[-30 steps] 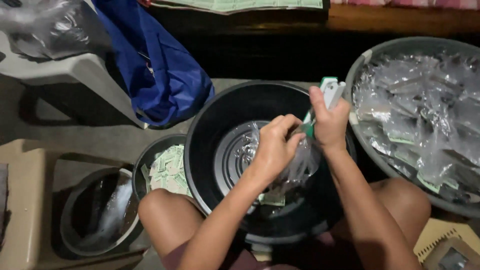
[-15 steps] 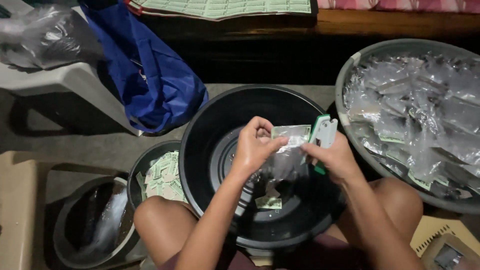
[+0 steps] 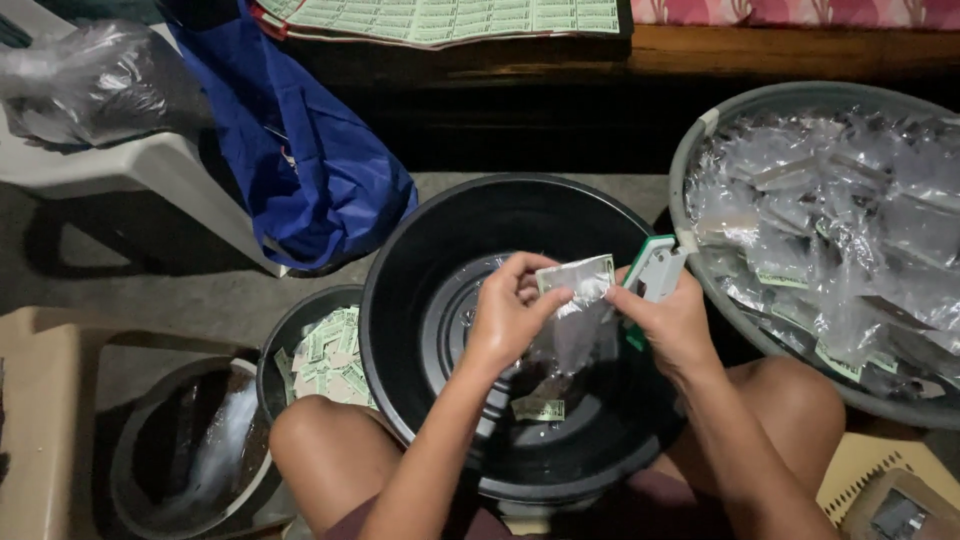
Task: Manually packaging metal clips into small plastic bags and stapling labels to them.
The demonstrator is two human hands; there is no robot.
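Note:
Over a big black basin point(image 3: 420, 250), my left hand point(image 3: 508, 312) pinches the folded top of a small clear plastic packet point(image 3: 575, 305) with a pale paper label. My right hand point(image 3: 672, 325) grips a white-and-green stapler point(image 3: 652, 268) right beside the packet's top edge and also touches the packet. The packet hangs down between both hands, dark contents at its bottom. One finished packet point(image 3: 538, 408) lies on the basin floor.
A grey tub point(image 3: 700, 140) heaped with clear packets stands at the right. A small bowl of green paper labels point(image 3: 335, 350) sits by my left knee, a dark pot point(image 3: 190, 450) beyond it. A blue bag point(image 3: 320, 170) hangs off a white chair point(image 3: 150, 170).
My hands came down from a raised position and levelled out; the packet now hangs upright with its label top folded, and the stapler sits at its right edge.

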